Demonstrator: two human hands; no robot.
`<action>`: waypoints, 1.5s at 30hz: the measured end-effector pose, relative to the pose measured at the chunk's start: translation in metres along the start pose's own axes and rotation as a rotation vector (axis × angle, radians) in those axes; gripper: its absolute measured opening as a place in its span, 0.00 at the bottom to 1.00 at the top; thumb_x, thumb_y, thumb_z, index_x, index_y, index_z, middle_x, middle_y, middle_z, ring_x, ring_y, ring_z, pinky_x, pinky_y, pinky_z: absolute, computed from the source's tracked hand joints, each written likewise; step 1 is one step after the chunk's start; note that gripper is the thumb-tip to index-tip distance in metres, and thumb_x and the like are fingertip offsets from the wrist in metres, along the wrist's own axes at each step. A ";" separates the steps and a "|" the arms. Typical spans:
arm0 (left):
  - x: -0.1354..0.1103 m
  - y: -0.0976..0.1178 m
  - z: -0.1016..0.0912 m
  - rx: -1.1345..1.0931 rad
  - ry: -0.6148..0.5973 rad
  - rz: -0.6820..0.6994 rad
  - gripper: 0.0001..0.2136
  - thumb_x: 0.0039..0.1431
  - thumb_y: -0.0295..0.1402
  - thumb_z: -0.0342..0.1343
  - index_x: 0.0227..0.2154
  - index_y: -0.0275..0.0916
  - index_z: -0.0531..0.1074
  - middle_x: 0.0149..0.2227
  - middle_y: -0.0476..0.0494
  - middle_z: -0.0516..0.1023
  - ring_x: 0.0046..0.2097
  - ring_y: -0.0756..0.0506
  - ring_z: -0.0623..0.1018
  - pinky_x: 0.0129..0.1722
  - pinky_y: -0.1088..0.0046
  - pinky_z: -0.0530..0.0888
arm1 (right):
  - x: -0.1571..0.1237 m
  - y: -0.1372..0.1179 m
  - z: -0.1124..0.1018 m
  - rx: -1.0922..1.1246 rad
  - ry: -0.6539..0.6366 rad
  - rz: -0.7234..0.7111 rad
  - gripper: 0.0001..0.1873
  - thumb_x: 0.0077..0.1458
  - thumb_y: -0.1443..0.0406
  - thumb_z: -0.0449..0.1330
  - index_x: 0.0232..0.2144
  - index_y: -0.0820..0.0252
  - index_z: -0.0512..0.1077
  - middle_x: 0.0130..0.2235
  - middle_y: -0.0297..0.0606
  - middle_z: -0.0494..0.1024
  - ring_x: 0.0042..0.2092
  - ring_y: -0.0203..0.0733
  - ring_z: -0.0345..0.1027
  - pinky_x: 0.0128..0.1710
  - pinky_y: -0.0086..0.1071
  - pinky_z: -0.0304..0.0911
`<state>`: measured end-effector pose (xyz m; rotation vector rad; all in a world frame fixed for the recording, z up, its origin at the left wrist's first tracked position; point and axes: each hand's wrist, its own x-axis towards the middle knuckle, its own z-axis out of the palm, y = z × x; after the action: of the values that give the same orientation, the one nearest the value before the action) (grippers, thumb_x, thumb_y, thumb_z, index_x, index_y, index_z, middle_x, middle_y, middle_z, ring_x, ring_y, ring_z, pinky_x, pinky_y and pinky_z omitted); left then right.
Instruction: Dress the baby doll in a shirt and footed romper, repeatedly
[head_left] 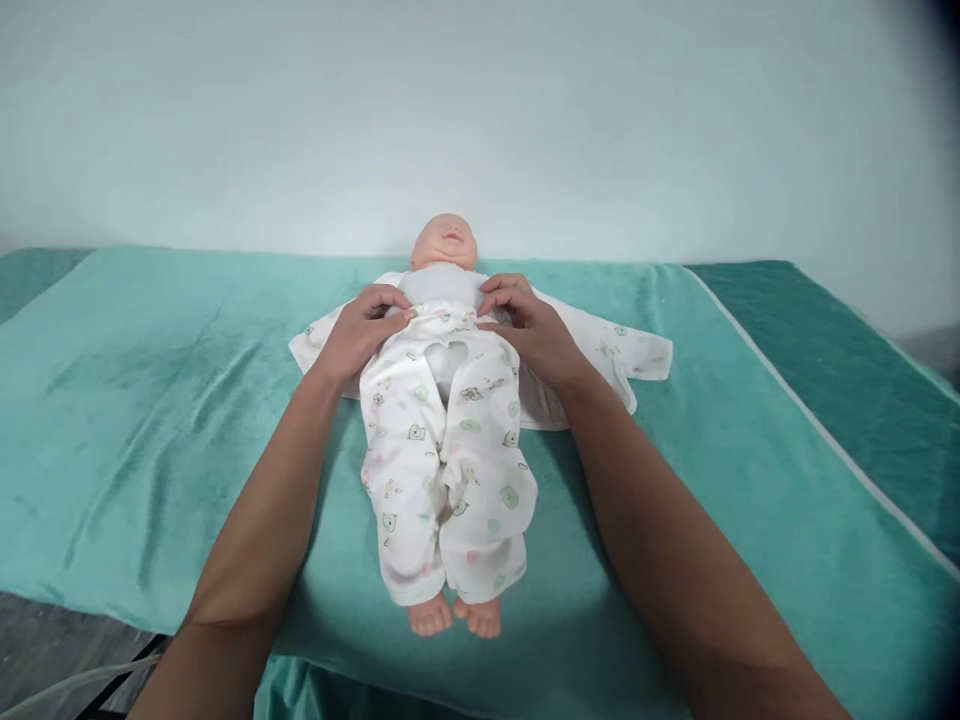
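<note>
A baby doll (445,242) lies on its back, its head at the far side and its bare feet (480,617) toward me. Split-crotch baby pants (484,450), white with small animal prints, cover its legs up to the waist. My left hand (367,328) is closed on the waistband at the doll's left-hand side in view, thumb and fingers pinching the cloth. On the other side my right hand (529,325) grips the waistband likewise. A matching baby shirt (622,348) lies spread beneath the doll, sleeves out to both sides. A plain pale cloth (442,287) covers the chest.
A green velvety sheet (187,400) covers the bed, with creases on the left. Darker green cloth (847,370) with a white edge strip lies at the right. A pale wall (480,120) stands behind. Grey floor (45,650) shows at bottom left.
</note>
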<state>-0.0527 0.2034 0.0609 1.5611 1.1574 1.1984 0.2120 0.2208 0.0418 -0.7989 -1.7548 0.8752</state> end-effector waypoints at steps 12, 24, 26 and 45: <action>0.007 0.018 0.001 0.196 -0.175 0.162 0.06 0.61 0.37 0.59 0.35 0.42 0.69 0.60 0.42 0.73 0.61 0.39 0.71 0.59 0.62 0.66 | 0.009 -0.004 -0.007 0.007 -0.197 0.030 0.12 0.57 0.53 0.67 0.33 0.51 0.72 0.67 0.35 0.67 0.70 0.50 0.55 0.67 0.46 0.53; 0.046 -0.010 0.015 0.302 0.149 0.080 0.05 0.63 0.31 0.55 0.32 0.43 0.64 0.25 0.53 0.66 0.30 0.48 0.66 0.34 0.69 0.63 | 0.040 0.025 0.011 -0.220 0.187 0.122 0.16 0.57 0.51 0.64 0.30 0.53 0.65 0.35 0.32 0.74 0.39 0.42 0.65 0.44 0.39 0.63; 0.050 -0.011 0.016 0.320 0.164 0.070 0.05 0.63 0.30 0.55 0.32 0.44 0.64 0.25 0.53 0.65 0.30 0.48 0.65 0.33 0.69 0.63 | 0.044 0.029 0.012 -0.224 0.192 0.132 0.17 0.57 0.50 0.63 0.30 0.53 0.64 0.35 0.32 0.73 0.38 0.42 0.65 0.43 0.38 0.62; 0.058 -0.027 0.014 0.309 0.249 0.050 0.10 0.64 0.37 0.55 0.28 0.43 0.63 0.28 0.51 0.65 0.35 0.45 0.67 0.41 0.66 0.65 | 0.058 0.031 0.005 -0.416 0.160 0.245 0.14 0.59 0.57 0.58 0.24 0.54 0.63 0.26 0.31 0.69 0.32 0.40 0.59 0.38 0.37 0.57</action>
<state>-0.0370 0.2644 0.0449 1.7087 1.5330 1.3231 0.1934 0.2845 0.0416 -1.3418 -1.7411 0.5848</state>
